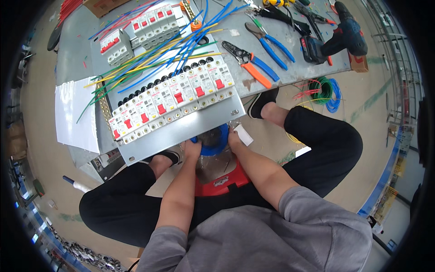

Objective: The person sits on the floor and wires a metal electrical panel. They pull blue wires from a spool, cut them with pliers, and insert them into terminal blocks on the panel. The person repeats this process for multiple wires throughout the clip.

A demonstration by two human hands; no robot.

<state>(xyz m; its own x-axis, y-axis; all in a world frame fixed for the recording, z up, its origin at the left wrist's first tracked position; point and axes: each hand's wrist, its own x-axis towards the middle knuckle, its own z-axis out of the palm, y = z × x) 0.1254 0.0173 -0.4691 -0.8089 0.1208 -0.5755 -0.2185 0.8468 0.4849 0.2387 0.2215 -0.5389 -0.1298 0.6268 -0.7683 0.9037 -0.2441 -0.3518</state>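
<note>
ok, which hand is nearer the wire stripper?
Right. The right hand, at the right side of the blue coil, sits below the wire stripper in this view; the left hand, on the coil's left, is farther down and left.

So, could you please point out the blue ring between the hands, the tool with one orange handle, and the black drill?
Blue ring (222, 143), head view: lower right of its band.
Orange-and-blue-handled tool (256, 75), head view: orange handle.
Black drill (350, 40), head view: main body.

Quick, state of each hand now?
Left hand: closed, holding the blue coil at its left.
Right hand: closed, holding the blue coil at its right.
</note>
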